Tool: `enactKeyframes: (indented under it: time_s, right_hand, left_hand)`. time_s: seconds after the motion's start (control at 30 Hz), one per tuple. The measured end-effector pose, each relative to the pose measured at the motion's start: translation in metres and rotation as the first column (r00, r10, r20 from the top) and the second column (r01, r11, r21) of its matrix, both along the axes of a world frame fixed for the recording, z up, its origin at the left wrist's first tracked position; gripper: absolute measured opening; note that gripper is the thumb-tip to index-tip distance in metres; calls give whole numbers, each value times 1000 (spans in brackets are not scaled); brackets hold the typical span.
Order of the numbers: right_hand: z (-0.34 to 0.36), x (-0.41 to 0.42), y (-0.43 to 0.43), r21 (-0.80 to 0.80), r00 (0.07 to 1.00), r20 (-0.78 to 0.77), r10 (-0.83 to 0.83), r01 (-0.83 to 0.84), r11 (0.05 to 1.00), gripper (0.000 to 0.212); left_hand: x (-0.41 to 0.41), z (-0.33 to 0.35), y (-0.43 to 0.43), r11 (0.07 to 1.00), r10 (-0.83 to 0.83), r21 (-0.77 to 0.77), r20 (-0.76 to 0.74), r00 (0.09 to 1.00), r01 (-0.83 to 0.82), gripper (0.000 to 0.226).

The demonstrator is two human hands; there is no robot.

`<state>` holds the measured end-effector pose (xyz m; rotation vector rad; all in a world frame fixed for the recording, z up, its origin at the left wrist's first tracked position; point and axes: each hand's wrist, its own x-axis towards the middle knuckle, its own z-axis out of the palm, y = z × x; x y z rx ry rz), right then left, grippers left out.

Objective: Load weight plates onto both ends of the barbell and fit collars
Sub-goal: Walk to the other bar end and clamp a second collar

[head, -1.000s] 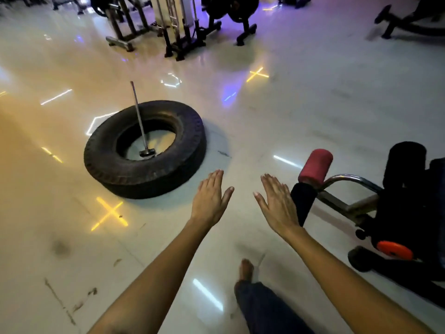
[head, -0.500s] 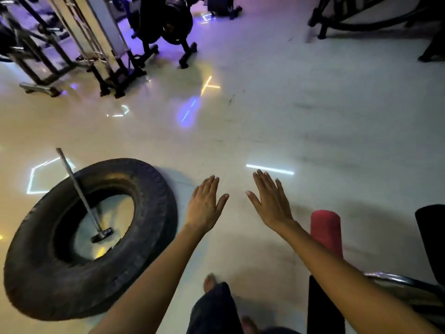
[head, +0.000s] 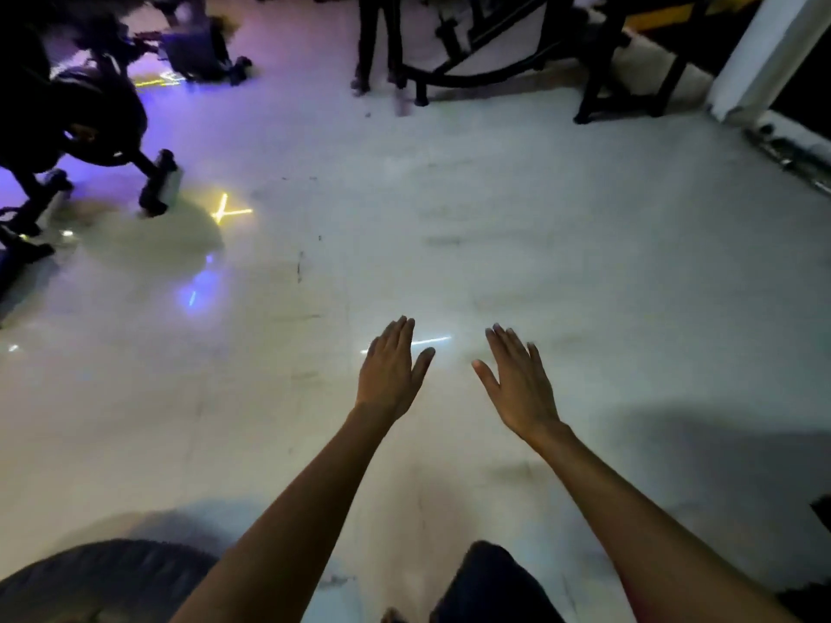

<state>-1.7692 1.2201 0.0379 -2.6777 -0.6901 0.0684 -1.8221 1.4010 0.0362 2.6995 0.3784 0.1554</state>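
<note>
Head view: left hand (head: 387, 370) and right hand (head: 521, 383) stretch forward side by side, flat, fingers spread, grasping nothing above pale floor (head: 494, 227); tyre (head: 103, 577) behind the left wrist; barbell unseen.

You are looking down on a pale, glossy floor (head: 517, 227) that fills most of the view. At the near left edge lies part of a dark tyre (head: 103, 577), cut off by the frame. At the far left stands a black machine on wheeled feet (head: 159, 182), blurred, with purple light on the floor around it. Just right of it a yellow reflected light mark (head: 229, 211) shows on the floor, and nearer you a blue glow (head: 193, 296). Along the far edge stands a black frame with a curved base (head: 472, 74). At the far right rises a white pillar (head: 764, 56).
</note>
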Motion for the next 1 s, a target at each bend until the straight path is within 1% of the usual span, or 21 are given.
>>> enactKeyframes:
  time_s: [0.1,0.27,0.3,0.4,0.43,0.5,0.6,0.73,0.87,0.93,1.0]
  right_hand:
    - [-5,68,7,35,993,3,-120,120,992,55]
    - [-15,202,6,40,968,-6,-252,252,967,55]
    - [-14,229,5,34,960,-12,-280,280,959,58]
    - [-2,304,-1,36,946,0,-324,324,945,77]
    - [2,330,-4,44,938,-1,-346,345,937,73]
    - [8,383,-10,51,921,3,-389,389,920,58]
    - [9,455,-19,58,899,15,-438,437,898,54]
    - [7,555,-42,68,834,38,-551,548,834,54]
    - [17,639,-73,69,732,37,-680,677,733,55]
    - [26,682,-91,69,674,43,-737,734,675,55]
    - [33,722,-112,90,610,49,-791,786,612,55]
  left_hand:
    - [89,-3,14,992,-122,5,5,992,122,61]
    - [239,-10,21,973,-230,-7,23,973,230,61]
    - [270,-9,19,966,-259,-3,19,966,259,61]
    - [357,0,11,944,-331,-1,14,944,331,62]
    - [387,5,8,937,-348,-8,18,937,348,62]
    - [447,12,1,921,-389,-12,34,921,390,61]
    - [531,13,-10,892,-451,-12,52,891,453,60]
    - [657,10,-37,816,-576,-9,75,814,579,58]
    - [772,20,-79,714,-693,-38,100,714,699,59]
    - [831,29,-103,645,-757,-26,115,643,764,59]
    - [890,36,-132,599,-789,-31,142,597,800,59]
